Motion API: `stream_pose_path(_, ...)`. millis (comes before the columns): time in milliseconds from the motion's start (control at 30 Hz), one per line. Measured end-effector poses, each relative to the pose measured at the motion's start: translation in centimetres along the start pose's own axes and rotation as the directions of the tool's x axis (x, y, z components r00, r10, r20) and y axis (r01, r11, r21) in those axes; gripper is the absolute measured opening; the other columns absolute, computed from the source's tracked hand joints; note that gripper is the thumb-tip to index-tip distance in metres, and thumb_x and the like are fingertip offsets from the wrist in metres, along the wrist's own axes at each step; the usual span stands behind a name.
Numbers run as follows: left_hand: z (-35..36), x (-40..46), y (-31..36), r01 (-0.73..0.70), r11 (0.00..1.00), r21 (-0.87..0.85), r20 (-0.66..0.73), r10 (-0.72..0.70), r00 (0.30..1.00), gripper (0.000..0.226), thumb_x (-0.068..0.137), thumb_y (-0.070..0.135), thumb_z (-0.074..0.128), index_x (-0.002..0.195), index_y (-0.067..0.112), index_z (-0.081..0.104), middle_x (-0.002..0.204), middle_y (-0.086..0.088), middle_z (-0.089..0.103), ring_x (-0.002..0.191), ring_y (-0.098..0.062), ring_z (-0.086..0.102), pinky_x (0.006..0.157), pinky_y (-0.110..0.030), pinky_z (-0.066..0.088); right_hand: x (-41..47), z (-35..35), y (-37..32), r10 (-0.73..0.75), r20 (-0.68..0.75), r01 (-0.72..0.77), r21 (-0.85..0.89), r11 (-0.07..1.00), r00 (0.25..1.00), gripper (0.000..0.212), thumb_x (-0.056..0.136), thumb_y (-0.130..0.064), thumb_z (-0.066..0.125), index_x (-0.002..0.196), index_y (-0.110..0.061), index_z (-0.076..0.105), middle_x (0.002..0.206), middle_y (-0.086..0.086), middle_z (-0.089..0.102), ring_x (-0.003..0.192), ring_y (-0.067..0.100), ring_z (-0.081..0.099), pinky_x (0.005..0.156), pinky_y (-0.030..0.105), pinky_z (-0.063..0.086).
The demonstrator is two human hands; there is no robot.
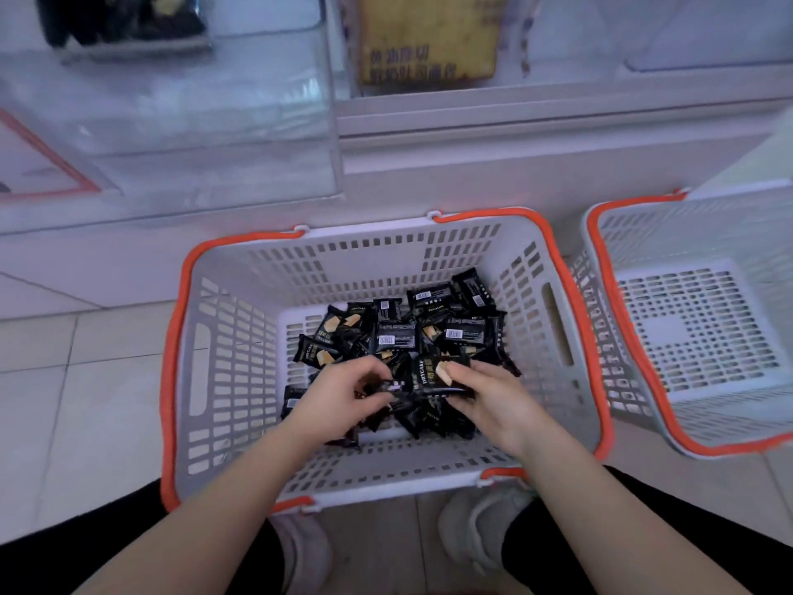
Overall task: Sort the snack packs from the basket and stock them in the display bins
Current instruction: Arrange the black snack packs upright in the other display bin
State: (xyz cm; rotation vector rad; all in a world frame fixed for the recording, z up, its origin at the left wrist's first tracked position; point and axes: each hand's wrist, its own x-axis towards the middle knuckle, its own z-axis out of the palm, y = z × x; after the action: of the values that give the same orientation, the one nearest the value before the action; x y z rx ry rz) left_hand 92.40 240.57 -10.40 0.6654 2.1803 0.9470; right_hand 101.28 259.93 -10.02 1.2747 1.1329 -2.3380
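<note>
A white slotted basket (240, 371) with an orange rim stands on the floor in front of me. Several black snack packs (397, 332) lie heaped on its bottom. Both my hands are down inside it. My left hand (339, 401) curls its fingers round a dark pack near the heap's front. My right hand (489, 401) grips a black pack (429, 373) with a biscuit picture, thumb on top. Clear display bins (206, 122) sit on the shelf above the basket.
A second white basket (695, 319) with an orange rim stands to the right, with nothing in it. A bin at the upper left holds dark packs (124, 19). A yellow label card (429, 36) hangs at top centre. My shoes (480, 530) stand behind the basket on the tiled floor.
</note>
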Motion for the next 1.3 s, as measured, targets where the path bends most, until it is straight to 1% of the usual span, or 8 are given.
stream_pose_path(133,-0.9,-3.4,1.2,-0.141,0.989,0.035,-0.031,0.142,0.989,0.019,0.079,0.017,0.072,0.092,0.029,0.065,0.101,0.018,0.061,0.106,-0.013,0.06,0.096,-0.029,0.046,-1.5,1.9,1.2,0.126,0.06,-0.126,0.004,0.992,0.99,0.007,0.087,-0.013,0.06,0.09,-0.011,0.066,0.085,0.005,0.071,0.085,0.021,0.063,0.073,0.032,0.051)
stream_pose_path(300,-1.8,-4.9,2.0,-0.297,0.953,0.056,-0.197,0.302,0.933,0.023,0.075,0.01,0.074,0.095,0.021,0.07,0.112,0.018,0.052,0.111,0.001,0.05,0.101,-0.012,0.033,-3.9,3.2,2.3,0.171,0.181,-0.198,0.142,0.97,0.968,0.022,0.089,-0.013,0.058,0.107,-0.001,0.061,0.1,0.017,0.067,0.092,0.027,0.064,0.073,0.035,0.059)
stream_pose_path(433,-0.9,-4.9,2.8,-0.078,0.953,-0.294,-0.272,-0.005,0.962,0.038,0.083,0.011,0.067,0.103,0.038,0.049,0.116,0.018,0.052,0.11,0.004,0.049,0.096,-0.015,0.038,-5.0,3.3,2.2,0.043,0.144,-0.081,0.275,0.958,0.989,0.019,0.089,-0.012,0.056,0.101,0.001,0.064,0.094,0.015,0.07,0.081,0.021,0.067,0.068,0.03,0.06)
stream_pose_path(567,0.7,-5.2,3.7,0.182,0.454,-0.872,0.036,-0.312,0.949,0.012,0.095,0.02,0.049,0.104,0.019,0.056,0.097,0.001,0.072,0.09,-0.014,0.069,0.077,-0.024,0.054,-5.2,3.3,2.6,-0.047,0.064,0.028,0.274,0.961,0.997,0.019,0.092,-0.013,0.054,0.103,0.0,0.062,0.095,0.013,0.069,0.087,0.02,0.064,0.075,0.033,0.057)
stream_pose_path(800,1.8,-5.4,3.8,0.158,0.393,-0.906,0.002,-0.37,0.929,0.016,0.097,0.014,0.046,0.096,0.007,0.059,0.091,-0.005,0.071,0.08,-0.016,0.069,0.069,-0.024,0.056,-5.8,3.4,4.1,-0.083,0.026,0.081,0.093,0.992,0.996,0.011,0.09,-0.016,0.057,0.097,-0.009,0.063,0.09,0.004,0.071,0.082,0.013,0.066,0.068,0.025,0.05)
stream_pose_path(1000,0.9,-4.8,2.6,0.148,0.324,-0.934,-0.021,-0.464,0.886,0.014,0.097,0.021,0.045,0.102,0.02,0.058,0.095,-0.002,0.072,0.082,-0.014,0.07,0.069,-0.028,0.052,-5.0,3.7,3.7,-0.005,-0.178,0.079,0.411,0.908,0.984,0.009,0.09,-0.019,0.058,0.087,-0.01,0.06,0.07,0.003,0.054,0.055,0.011,0.043,0.035,0.016,0.036)
stream_pose_path(1200,2.4,-3.8,2.5,0.183,0.387,-0.904,0.0,-0.429,0.903,0.016,0.098,0.021,0.043,0.097,0.017,0.058,0.09,0.0,0.073,0.083,-0.013,0.068,0.07,-0.024,0.053,-3.9,5.8,5.3,-0.193,-0.19,0.179,-0.092,0.98,0.963,0.014,0.085,-0.013,0.066,0.096,-0.01,0.057,0.1,0.012,0.066,0.09,0.023,0.062,0.082,0.039,0.051)
stream_pose_path(1300,3.0,-3.4,2.3,0.203,0.489,-0.849,-0.021,-0.414,0.91,0.019,0.095,0.021,0.05,0.112,0.016,0.056,0.109,-0.004,0.067,0.095,-0.012,0.064,0.079,-0.022,0.05,-3.2,6.5,5.8,-0.311,-0.199,0.22,-0.38,0.899,0.929,0.013,0.085,-0.019,0.066,0.091,-0.016,0.055,0.096,0.007,0.064,0.088,0.018,0.06,0.082,0.034,0.05)
